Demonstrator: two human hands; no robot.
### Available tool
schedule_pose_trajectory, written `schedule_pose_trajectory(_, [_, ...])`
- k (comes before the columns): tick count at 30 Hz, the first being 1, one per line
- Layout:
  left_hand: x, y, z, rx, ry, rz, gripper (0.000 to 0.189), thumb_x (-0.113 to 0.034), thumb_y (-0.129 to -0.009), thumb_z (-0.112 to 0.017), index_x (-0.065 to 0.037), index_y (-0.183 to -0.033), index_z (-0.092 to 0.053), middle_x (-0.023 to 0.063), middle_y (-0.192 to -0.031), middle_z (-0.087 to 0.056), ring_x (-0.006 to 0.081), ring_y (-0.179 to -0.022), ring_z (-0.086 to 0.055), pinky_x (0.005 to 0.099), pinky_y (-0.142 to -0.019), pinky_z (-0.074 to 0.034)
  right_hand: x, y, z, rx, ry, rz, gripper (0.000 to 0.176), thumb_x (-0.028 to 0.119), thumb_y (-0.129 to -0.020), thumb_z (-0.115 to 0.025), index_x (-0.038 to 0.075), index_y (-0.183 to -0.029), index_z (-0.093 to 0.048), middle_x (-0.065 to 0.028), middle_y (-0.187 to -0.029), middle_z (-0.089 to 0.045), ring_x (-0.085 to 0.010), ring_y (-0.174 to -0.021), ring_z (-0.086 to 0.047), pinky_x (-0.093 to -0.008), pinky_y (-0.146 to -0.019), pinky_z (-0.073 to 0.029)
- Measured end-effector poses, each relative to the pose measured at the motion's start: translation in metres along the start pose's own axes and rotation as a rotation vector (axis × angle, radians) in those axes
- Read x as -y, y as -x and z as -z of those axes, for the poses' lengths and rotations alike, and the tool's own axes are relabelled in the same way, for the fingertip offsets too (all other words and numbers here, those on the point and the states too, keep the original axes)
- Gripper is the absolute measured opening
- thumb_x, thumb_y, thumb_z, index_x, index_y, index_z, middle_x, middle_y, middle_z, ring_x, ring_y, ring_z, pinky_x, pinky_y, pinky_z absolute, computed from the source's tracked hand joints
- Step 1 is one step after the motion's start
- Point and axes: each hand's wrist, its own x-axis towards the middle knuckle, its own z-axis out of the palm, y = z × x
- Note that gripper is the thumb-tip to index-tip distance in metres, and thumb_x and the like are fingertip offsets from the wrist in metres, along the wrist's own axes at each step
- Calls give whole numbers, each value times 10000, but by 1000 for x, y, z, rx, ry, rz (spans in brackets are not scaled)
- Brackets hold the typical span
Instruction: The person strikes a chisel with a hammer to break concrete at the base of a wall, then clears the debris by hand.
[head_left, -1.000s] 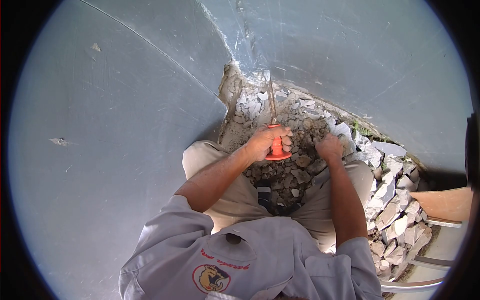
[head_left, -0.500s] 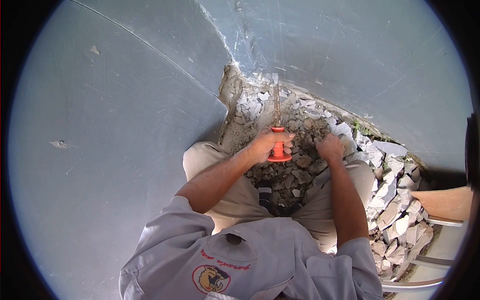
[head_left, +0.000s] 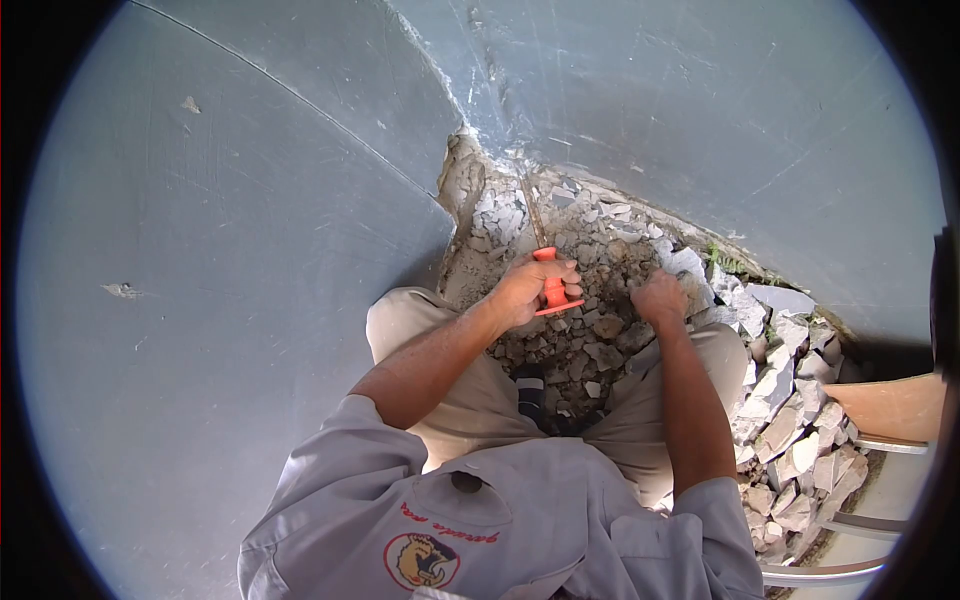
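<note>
- Left hand (head_left: 522, 290) clenched tight around the orange grip of a chisel (head_left: 548, 288), all fingers wrapped.
- Metal shaft of the chisel slanting away and slightly left from the fist, tip at the broken corner where the two grey walls (head_left: 250, 250) meet.
- Right hand (head_left: 660, 298) curled into a fist, knuckles up, resting on the rubble (head_left: 590, 345) just right of the chisel; impossible to tell whether anything sits inside it.
- Rubble heaped between the knees and the corner, with larger pale broken slabs (head_left: 785, 400) piled along the right.
- At the far right edge, a wooden board (head_left: 890, 405) and metal rails (head_left: 850, 520).
- Both forearms bare, reaching forward and down from grey sleeves; left elbow bent, right arm nearly straight.
</note>
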Motion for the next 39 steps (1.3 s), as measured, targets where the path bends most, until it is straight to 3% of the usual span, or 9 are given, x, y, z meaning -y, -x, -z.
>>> schedule_pose_trajectory(6, [-2, 0, -1, -19, 59, -3, 191, -126, -884, -712, -12, -980, -592, 116, -901, -663, 225, -775, -682, 387, -769, -605, 0, 3, 0, 15, 14, -13, 598, 494, -858, -669, 12, -1207, -607, -223, -1243, -625, -364, -1169, -603, -447, -983, -493])
schedule_pose_trajectory(12, [-5, 3, -3, -49, 19, 3, 236, -206, -902, -704, -44, -1006, -566, 86, -904, -653, 232, -757, -686, 398, -619, -600, -2, 0, -3, 15, 14, -12, 620, 504, -866, -657, 2, -1222, -589, -220, -1255, -617, -363, -1180, -597, -448, -987, -488])
schedule_pose_trajectory(30, [-4, -3, 2, -67, 54, 1, 201, -187, -919, -688, -44, -983, -563, 75, -847, -634, 172, -697, -629, 368, -620, -574, 0, 1, -4, -12, 17, 3, 592, 491, -871, -654, 10, -1214, -606, -217, -1233, -632, -361, -1166, -607, -439, -984, -493])
schedule_pose_trajectory(36, [-4, 0, -5, -196, 114, -50, 332, -144, -927, -670, -74, -1141, -426, 84, -815, -595, 153, -696, -605, 336, -631, -577, 1, 2, -2, 6, 31, -6, 552, 469, -883, -631, 22, -1207, -613, -202, -1247, -625, -345, -1175, -604, -435, -985, -493])
schedule_pose_trajectory(39, [-3, -4, 1, -138, 139, -56, 377, -134, -931, -662, -99, -1170, -372, 93, -833, -584, 153, -732, -605, 347, -653, -590, 2, 2, 0, 12, 32, -14, 530, 457, -888, -621, 30, -1203, -618, -192, -1249, -626, -333, -1177, -604, -432, -986, -493])
